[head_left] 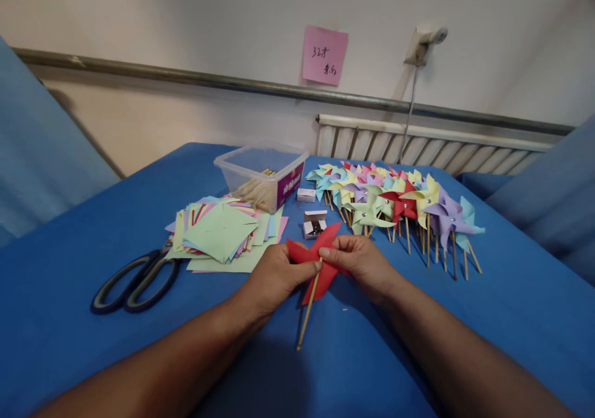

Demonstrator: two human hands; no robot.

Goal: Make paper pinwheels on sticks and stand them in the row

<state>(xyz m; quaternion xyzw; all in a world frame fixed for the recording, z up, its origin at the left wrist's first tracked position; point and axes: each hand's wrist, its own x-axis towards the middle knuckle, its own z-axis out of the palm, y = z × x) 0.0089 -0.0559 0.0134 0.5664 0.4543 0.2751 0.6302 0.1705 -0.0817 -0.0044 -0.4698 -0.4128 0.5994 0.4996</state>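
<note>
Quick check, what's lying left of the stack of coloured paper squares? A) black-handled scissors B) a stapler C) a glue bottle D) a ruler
A: the black-handled scissors lie on the blue tablecloth, their blades reaching under the left edge of the paper stack.

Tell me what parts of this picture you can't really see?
All in the head view:
- Middle of the red pinwheel: covered by the left hand and right hand, so any pin there is hidden.
- Scissors: blades slip under the paper stack.
- Pink note: writing too small to read.
- Small open box: contents too tiny to tell.
- Sticks in the plastic tub: blurred through its wall.
</note>
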